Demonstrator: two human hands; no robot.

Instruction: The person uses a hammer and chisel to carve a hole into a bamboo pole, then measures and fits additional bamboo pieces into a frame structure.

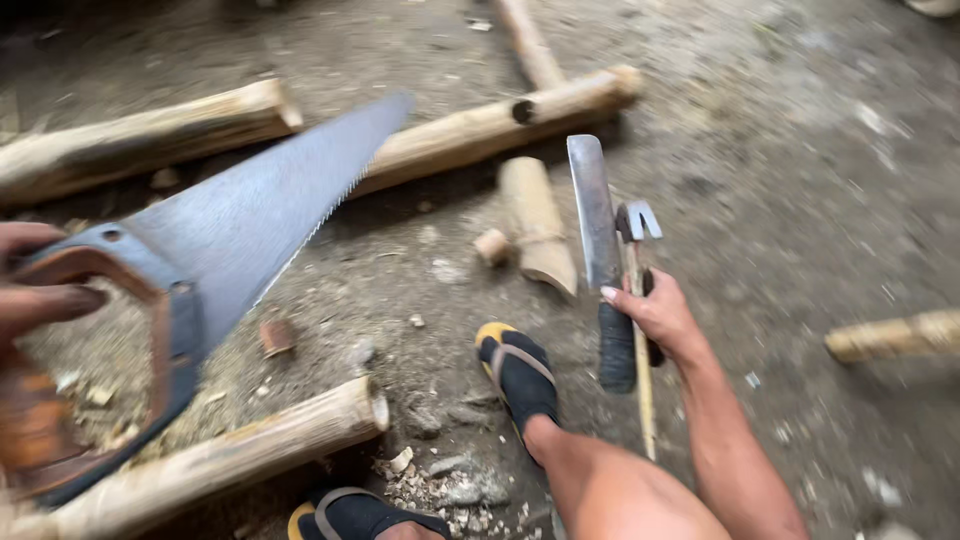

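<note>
Head view: a debarked pole [220, 455] lies nearest, at the feet. The saw [240, 230] is gripped at its handle by the left hand [35, 290]; a machete [600, 250] and a claw tool [636, 225] are clasped by the right hand [655, 315]. Beyond, more poles [490, 125] cross the dirt floor [800, 180], bare at right.

Soft, even daylight gives faint shadows and a dull sheen on the saw blade [260, 215], while motion blur smears the near left hand [35, 290] and far ground.
</note>
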